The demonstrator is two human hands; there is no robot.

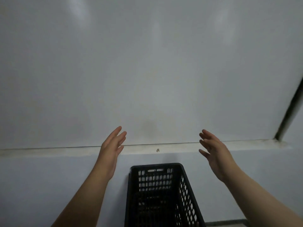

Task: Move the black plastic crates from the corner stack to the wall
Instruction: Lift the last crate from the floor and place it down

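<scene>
A black crate (161,195) sits low in the middle of the view, its far short end close to the wall (147,71), though whether it touches I cannot tell. It is a slotted plastic box, open at the top, with a handle cut-out in the far end and lattice sides. Its near end runs out of the bottom of the view.

Both arms reach forward over it, one on each side. The left hand (110,148) is raised to the left of the crate, fingers straight and together, palm turned inward, holding nothing. The right hand (213,149) is up on the other side, fingers spread and slightly curled, palm facing in, also empty. Neither hand touches the crate; both hover above its far corners.

A pale ledge (49,151) runs across the wall behind the hands. A dark strip (290,110) slants up at the far right.
</scene>
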